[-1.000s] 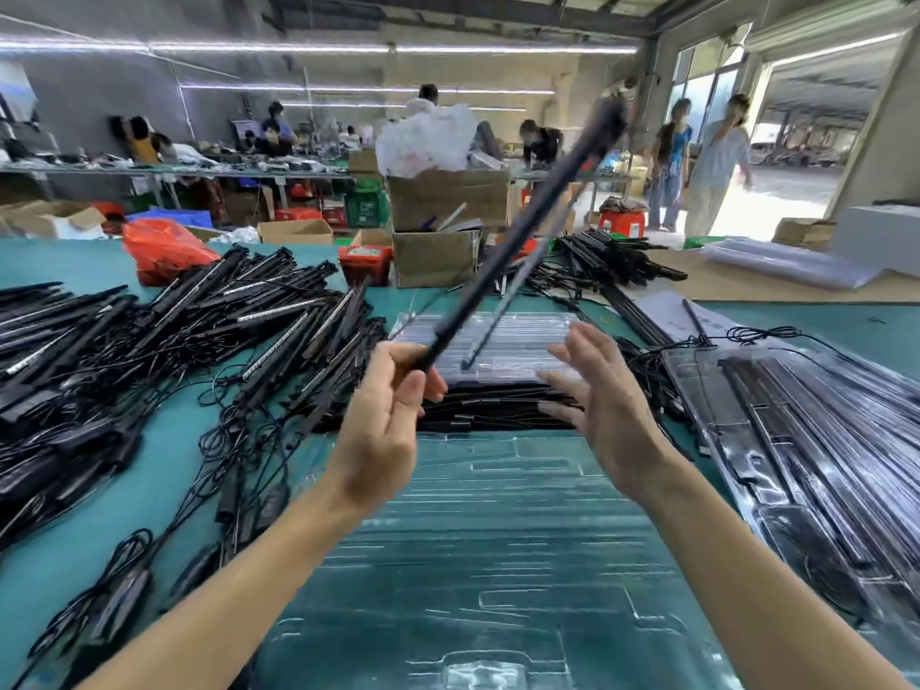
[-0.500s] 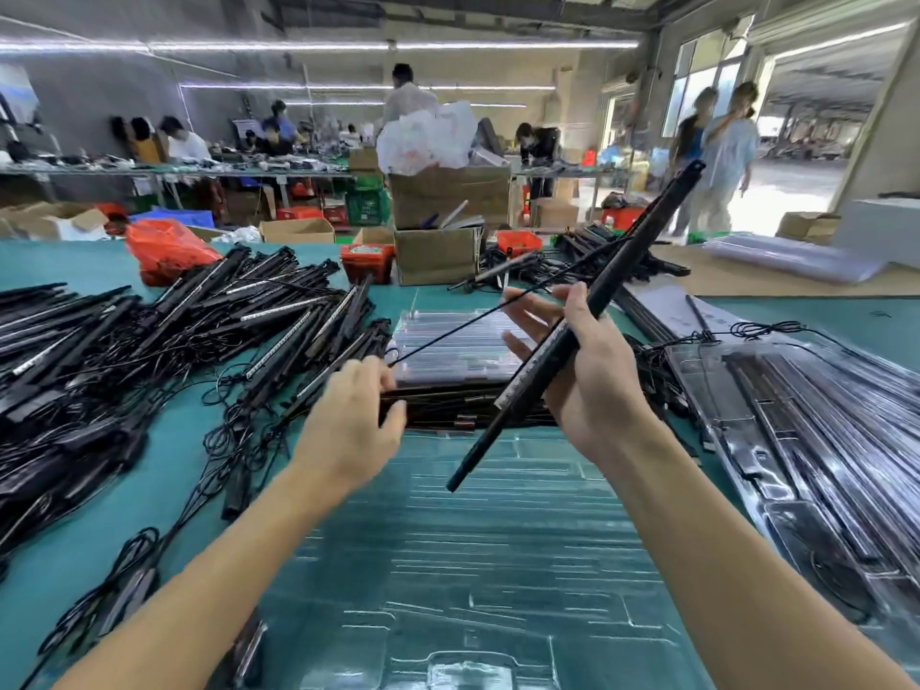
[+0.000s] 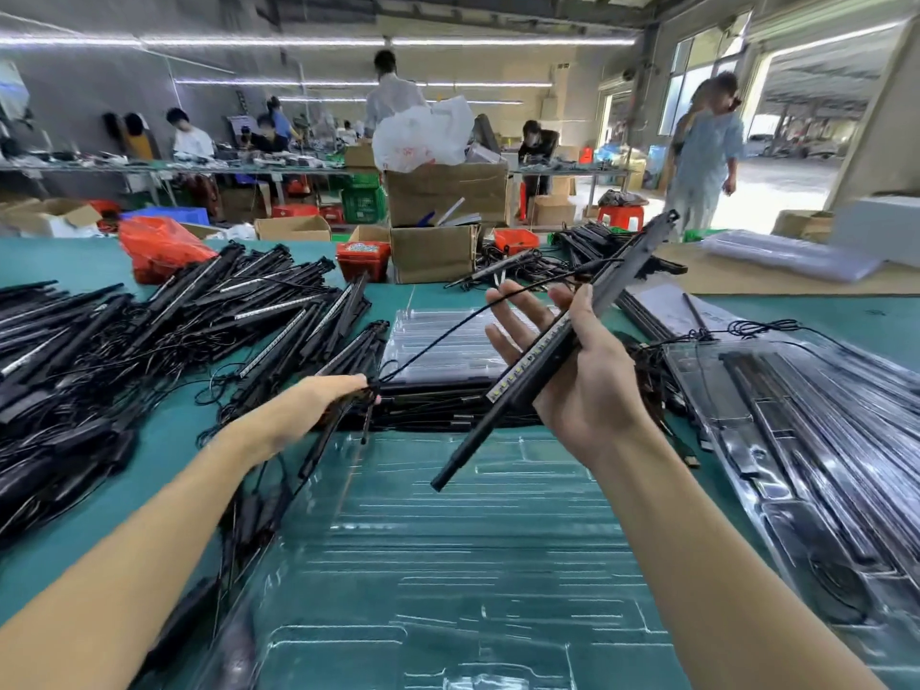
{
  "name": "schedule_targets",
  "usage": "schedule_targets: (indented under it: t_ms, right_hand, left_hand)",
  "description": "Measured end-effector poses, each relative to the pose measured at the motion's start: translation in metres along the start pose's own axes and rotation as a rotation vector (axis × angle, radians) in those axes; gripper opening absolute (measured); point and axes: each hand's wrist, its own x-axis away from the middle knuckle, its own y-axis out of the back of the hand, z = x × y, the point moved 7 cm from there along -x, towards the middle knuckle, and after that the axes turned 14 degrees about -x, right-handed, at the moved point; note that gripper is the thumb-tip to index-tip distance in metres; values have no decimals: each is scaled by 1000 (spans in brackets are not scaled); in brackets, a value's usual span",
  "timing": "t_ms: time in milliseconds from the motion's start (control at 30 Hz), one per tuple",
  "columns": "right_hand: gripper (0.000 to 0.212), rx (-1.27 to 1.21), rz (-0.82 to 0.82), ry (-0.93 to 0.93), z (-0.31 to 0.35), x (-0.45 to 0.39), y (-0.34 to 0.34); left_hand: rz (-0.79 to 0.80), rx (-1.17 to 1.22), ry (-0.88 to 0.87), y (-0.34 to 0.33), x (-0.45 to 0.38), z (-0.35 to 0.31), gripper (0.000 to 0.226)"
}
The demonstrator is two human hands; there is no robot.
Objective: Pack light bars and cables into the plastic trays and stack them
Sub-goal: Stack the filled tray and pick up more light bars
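My right hand holds a long black light bar slanted from lower left to upper right, thumb over it and fingers spread behind. A thin black cable runs from the bar's far part down to my left hand. That hand grips the cable's end and reaches onto another light bar at the edge of the pile. A clear plastic tray lies in front of me under both arms. A stack of packed trays sits just beyond it.
A large heap of black light bars and cables covers the green table on the left. Trays filled with bars lie at the right. Cardboard boxes and a red bag stand at the far edge. People work and walk behind.
The bar passed from my left hand to my right hand, which now holds it lower. My left hand dropped to the left onto the pile, pulling the cable taut.
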Motion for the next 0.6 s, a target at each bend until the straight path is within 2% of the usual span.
schedule_targets:
  t_ms: [67,133,267,367,400,433,500,533,567,600]
  right_hand:
    - [23,50,7,-11,-3,0,2]
    - [22,157,-16,-14,-3,0,8]
    - [19,453,-160,-21,-3,2,36]
    - [10,692,-221,-79,-11,9,56]
    - [11,717,-237,-102,-14,12,61]
    - [12,717,-249,-126,-17,14,64]
    - [15,690,-248,-169,-21,16,67]
    - [15,680,-238,-187,-22,17,67]
    - [15,674,-226,-203,-23,18,67]
    - [17,668,-216,-219,-24,19,65]
  left_hand:
    - [-123,-47,-8,4,-5,0,35]
    - [-217,-145,-27,11,-6,-2,33]
    - [-391,-240,-10,34,-1,-7,29]
    - [-697,-320,-23,55,9,-17,21]
    - [-779,-210,-32,62,12,-17,19]
    - [-787,10,-32,69,12,-15,18]
    - [-578,559,22,74,2,-7,14]
    - [-442,738,73,72,-1,-4,13]
    - [-361,825,122,71,-1,1,14]
    - [-361,856,152,74,0,7,16]
